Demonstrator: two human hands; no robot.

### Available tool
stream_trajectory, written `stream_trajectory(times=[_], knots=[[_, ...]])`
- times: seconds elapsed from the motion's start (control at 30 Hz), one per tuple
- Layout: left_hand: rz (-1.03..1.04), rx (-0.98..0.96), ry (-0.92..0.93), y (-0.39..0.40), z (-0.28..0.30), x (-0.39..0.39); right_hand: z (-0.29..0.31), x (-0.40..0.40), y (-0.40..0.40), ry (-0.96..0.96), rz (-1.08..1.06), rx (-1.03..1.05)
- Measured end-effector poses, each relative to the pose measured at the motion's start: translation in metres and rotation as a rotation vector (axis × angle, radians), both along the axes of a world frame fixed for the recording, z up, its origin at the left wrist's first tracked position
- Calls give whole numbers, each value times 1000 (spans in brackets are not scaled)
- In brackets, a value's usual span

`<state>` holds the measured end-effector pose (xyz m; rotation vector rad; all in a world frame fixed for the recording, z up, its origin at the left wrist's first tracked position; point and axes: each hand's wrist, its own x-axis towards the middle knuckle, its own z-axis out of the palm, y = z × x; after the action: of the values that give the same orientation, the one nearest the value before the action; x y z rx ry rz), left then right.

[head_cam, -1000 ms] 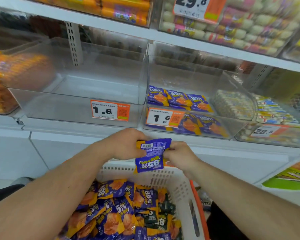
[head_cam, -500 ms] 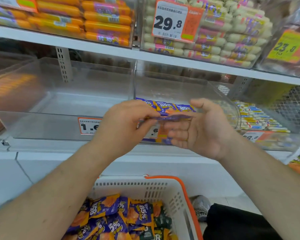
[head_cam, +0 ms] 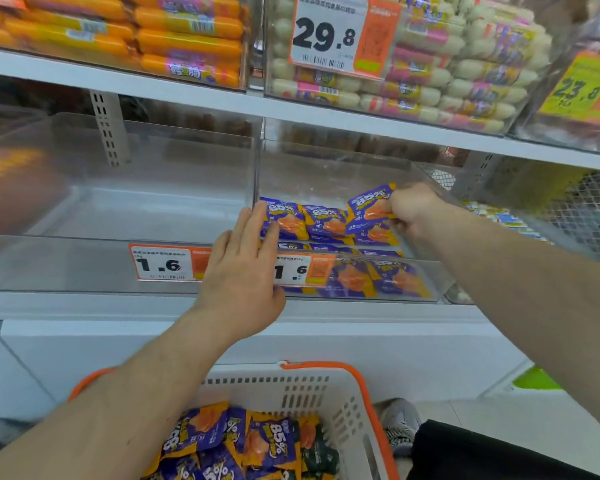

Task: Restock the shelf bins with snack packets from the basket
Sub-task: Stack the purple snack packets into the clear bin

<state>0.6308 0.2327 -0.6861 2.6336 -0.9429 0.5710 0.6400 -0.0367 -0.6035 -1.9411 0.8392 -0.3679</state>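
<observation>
1. Two clear bins sit at mid-frame: the left bin [head_cam: 118, 216] holds nothing visible, while the right bin [head_cam: 343, 275] holds rows of purple-orange packets [head_cam: 323, 221].
2. The right hand [head_cam: 411, 209] pinches one snack packet [head_cam: 371, 202] over the right bin, tilted, its top toward upper right.
3. The left hand [head_cam: 243, 268] is flat, fingers straight, covering the bins' front edge.
4. The basket [head_cam: 329, 400] at the bottom holds many packets.

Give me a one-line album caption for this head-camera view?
Right hand sets a purple snack packet into the clear bin; left hand open.
</observation>
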Motion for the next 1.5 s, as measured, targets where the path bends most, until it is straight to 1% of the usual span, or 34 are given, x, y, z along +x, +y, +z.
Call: stream_trajectory(times=[0.07,0.2,0.3,0.33,0.43,0.5,0.63,0.93,1.0,1.1,1.17,1.2,1.23,1.27,1.3,1.37,1.43,1.5], knots=[[44,8,-11,-6,-7,2,-10,18,-22,29,-78,-59],[81,1,-46,-14,-16,7,-31,45,-59,140,-40,-88],[94,-9,-66,-16,-19,9,-52,51,-65,279,-87,-211],[98,-8,-69,-17,-20,9,-58,52,-66,293,-95,-208],[109,-9,-92,-17,-20,9,-65,48,-61,265,-107,-99],[110,-8,-96,-17,-20,8,-66,49,-58,283,-86,-125],[118,-4,-92,-17,-20,7,-70,51,-61,341,-35,-255],[99,-12,-46,-15,-16,6,-64,43,-51,446,81,-315],[71,-33,-8,-13,-12,3,-54,36,-41,471,116,-373],[18,-142,3,-6,-6,-5,-33,25,-21,523,150,-537],[-74,-242,-86,-3,-5,-14,-23,17,-2,461,154,-652],[-122,-284,-130,-2,-5,-18,-19,13,8,393,147,-710],[-177,-303,-150,0,-4,-21,-17,7,19,323,130,-769],[-232,-287,-111,1,-3,-24,-15,-2,33,253,120,-818],[-281,-249,-17,3,-2,-26,-15,-10,47,188,120,-871],[-335,-95,246,9,-5,-29,-20,-26,70,24,124,-991],[-323,131,386,15,-15,-27,-33,-40,88,-261,145,-1105],[-304,317,516,21,-28,-27,-55,-55,106,-560,243,-1143]])
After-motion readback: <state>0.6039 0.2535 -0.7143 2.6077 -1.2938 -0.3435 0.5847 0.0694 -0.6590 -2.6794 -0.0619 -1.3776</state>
